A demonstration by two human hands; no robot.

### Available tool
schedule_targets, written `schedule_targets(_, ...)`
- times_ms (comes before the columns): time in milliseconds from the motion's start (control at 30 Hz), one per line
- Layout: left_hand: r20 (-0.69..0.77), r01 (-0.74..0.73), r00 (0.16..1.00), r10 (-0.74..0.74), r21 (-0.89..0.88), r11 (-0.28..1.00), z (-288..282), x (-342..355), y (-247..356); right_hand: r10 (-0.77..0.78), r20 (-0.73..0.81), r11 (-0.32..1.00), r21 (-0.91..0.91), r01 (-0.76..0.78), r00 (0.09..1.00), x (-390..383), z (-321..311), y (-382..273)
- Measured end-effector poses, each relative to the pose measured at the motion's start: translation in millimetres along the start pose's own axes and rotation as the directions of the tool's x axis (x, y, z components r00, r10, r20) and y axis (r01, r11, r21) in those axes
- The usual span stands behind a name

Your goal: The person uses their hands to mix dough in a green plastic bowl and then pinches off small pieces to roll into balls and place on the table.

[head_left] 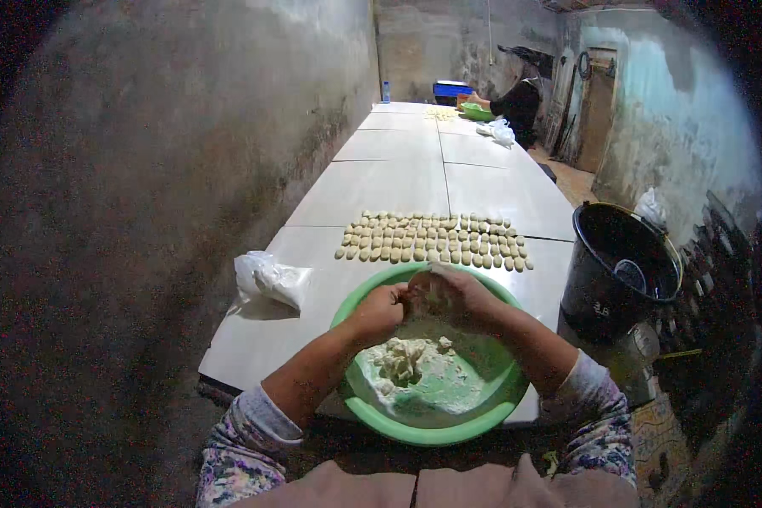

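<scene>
A wide green basin (433, 436) sits at the near end of the long table. Crumbly pale dough (400, 359) and white flour lie in its bottom. Above the basin's far side, my left hand (379, 314) has its fingers curled in against my right hand (449, 296). The right hand is smeared by motion, so its fingers do not show clearly. Anything between the two hands is hidden. Just beyond the basin, several rows of small oval dough pieces (432, 238) are laid out on the table.
A white plastic bag (267, 282) rests left of the basin. To the right stands a large black bucket (605, 288). The tiled white table (389, 182) runs along a grey wall to another person (519, 106), who is beside a smaller green basin (476, 112) at the far end.
</scene>
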State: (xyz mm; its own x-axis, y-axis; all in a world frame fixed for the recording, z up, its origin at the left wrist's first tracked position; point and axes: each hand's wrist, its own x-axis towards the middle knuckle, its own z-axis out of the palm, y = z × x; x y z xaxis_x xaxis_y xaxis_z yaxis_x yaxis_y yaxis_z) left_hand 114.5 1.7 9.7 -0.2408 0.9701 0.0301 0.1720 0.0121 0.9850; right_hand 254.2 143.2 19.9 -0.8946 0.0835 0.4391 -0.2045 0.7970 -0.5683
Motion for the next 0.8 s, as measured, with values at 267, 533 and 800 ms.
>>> schedule_targets(267, 0.137, -0.007, 0.991, 0.005, 0.016, 1.0, -3.8, 3.4, -8.8, 0.088, -0.045, 0.971, -0.218, -0.096, 0.995, 3.5, 7.3, 1.7)
schedule_targets(533, 0.042, -0.166, 0.986, 0.161, 0.164, 0.972, 6.1, -5.4, 7.9, 0.275, -0.038, 0.955, -0.106, -0.277, 0.961, 4.0, 1.3, -15.5)
schedule_targets(800, -0.012, -0.084, 0.996, 0.085, 0.064, 0.994, 3.3, -3.8, 5.9, 0.276, -0.137, 0.921, 0.321, -0.221, 0.951, 5.9, -2.0, -30.1)
